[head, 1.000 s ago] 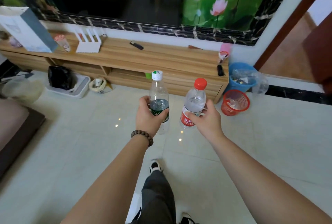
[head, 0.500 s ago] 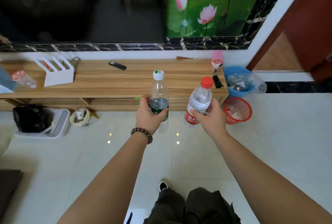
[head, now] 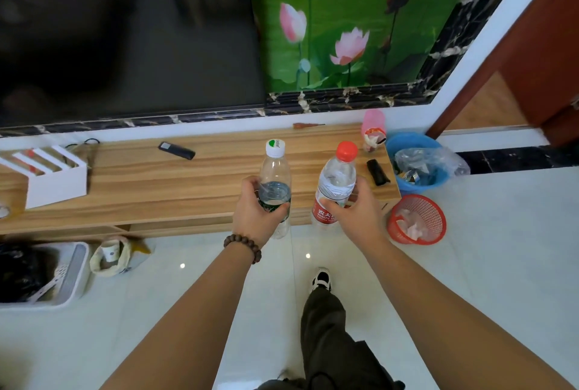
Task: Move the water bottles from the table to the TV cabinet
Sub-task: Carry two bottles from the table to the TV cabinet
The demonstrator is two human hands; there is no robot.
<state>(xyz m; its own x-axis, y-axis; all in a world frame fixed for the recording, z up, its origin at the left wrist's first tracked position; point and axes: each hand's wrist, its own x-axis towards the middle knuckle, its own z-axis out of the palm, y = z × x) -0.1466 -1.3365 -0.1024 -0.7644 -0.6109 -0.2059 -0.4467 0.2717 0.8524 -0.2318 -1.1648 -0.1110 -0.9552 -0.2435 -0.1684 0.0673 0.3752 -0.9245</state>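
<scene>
My left hand (head: 255,212) grips a clear bottle with a white cap and green label (head: 275,172), held upright. My right hand (head: 355,212) grips a clear bottle with a red cap and red label (head: 338,179), tilted slightly right. Both bottles hang in the air over the front edge of the long wooden TV cabinet (head: 150,183), near its right end. Neither bottle touches the cabinet top.
On the cabinet top lie a black remote (head: 176,150), a white rack (head: 53,175), a small black object (head: 378,172) and a pink item (head: 372,126). A blue bin (head: 416,164) and red basket (head: 416,219) stand right of the cabinet. A TV (head: 125,32) hangs above.
I have walked closer to the cabinet. Both bottles, still held, now reach over its front edge instead of hanging over the floor.
</scene>
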